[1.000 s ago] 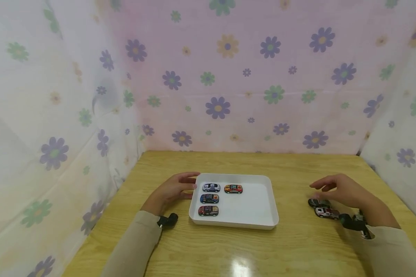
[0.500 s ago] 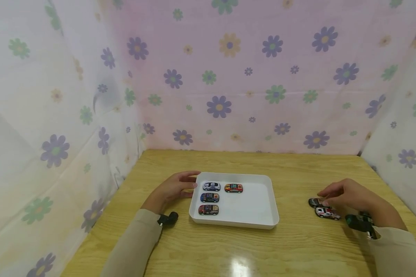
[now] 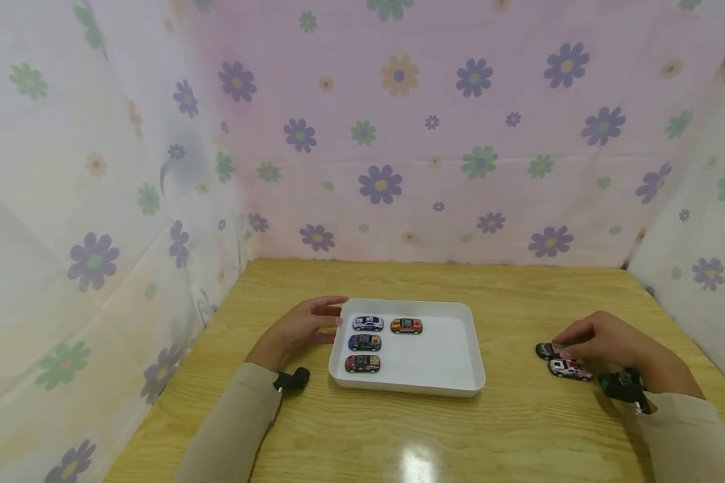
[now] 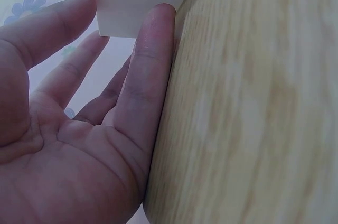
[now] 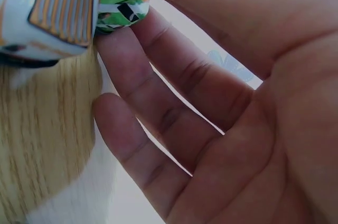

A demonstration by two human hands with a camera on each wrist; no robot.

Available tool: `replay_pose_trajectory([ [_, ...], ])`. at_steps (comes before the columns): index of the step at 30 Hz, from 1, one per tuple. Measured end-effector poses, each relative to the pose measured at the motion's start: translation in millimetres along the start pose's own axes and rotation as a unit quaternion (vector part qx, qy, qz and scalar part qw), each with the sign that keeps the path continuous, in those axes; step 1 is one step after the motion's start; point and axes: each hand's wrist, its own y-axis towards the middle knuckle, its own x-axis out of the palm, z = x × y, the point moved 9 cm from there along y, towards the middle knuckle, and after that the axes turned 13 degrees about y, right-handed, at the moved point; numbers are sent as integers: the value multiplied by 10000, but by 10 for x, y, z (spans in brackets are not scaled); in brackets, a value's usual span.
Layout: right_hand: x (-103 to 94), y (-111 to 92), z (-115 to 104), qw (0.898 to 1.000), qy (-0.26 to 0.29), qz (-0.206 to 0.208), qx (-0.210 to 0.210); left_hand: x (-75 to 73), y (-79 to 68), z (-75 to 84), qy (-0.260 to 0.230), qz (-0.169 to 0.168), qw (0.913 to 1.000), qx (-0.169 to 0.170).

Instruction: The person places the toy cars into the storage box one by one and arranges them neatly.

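R hand (image 3: 610, 345) is pinching the R end of a dark toy car (image 3: 546, 350) btwn thumb & fingers, nearly closed on it; car is seemingly resting on table (image 3: 399, 429). Vs. 1 sec ago, fingertips are sitting lower & farther back instead of reaching over the car, so a hold is now looking made. White-&-red car (image 3: 570, 369) is crowding the grip's near side, poss. hampering it. Well L of grip, white tray (image 3: 423, 365) is holding 4 more cars (image 3: 407, 326), its raised rim standing btwn. L hand (image 3: 299, 329), fingers loosely extended, is touching tray's L wall.
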Motion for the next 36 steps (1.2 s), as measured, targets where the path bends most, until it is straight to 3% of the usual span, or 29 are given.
replay_pose_trajectory([
  [9,21,15,-83,9991,-166,-75,-376,-2,7,-13,-13,-16,10000,29],
  [30,41,57,-69,9997,-183,94,115,-7,17,-13,29,85,10000,19],
  [36,67,96,-212,9997,-146,135,-141,-11,-4,1,10,53,10000,69],
])
